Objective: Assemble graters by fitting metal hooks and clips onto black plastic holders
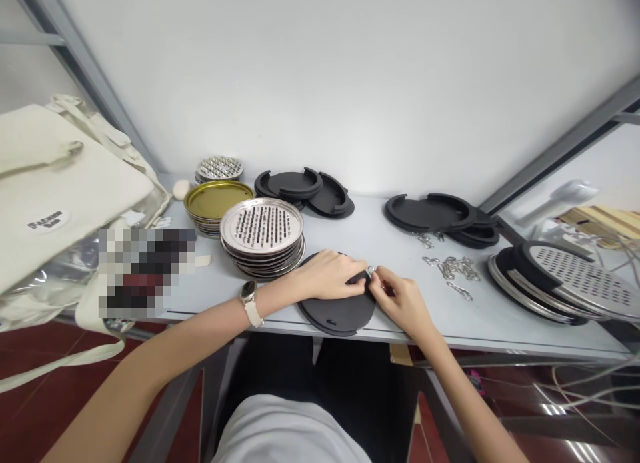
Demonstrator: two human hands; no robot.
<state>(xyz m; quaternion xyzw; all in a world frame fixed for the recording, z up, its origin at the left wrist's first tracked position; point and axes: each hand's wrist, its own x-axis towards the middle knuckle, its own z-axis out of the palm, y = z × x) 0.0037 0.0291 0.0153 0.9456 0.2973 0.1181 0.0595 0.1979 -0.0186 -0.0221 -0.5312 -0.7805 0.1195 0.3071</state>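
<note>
Flat at the table's front edge lies a black round plastic holder (337, 314), a small slot near its rim. My left hand (331, 275), with a watch on its wrist, lies across the holder and grips its right edge. Against that edge, the fingers of my right hand (404, 304) pinch a small silver wire hook (371, 270). More loose wire hooks (453, 268) are scattered to the right of my right hand. Left of the holder stands a stack of round metal grater plates (262, 226).
Gold-coloured round plates (219, 199) are stacked behind the graters, near another grater stack (220, 168). Black holders (293, 183) lie along the wall, with others (430, 213) farther right. Assembled graters (583, 273) pile up at the right. A cream cloth bag (65, 176) occupies the left.
</note>
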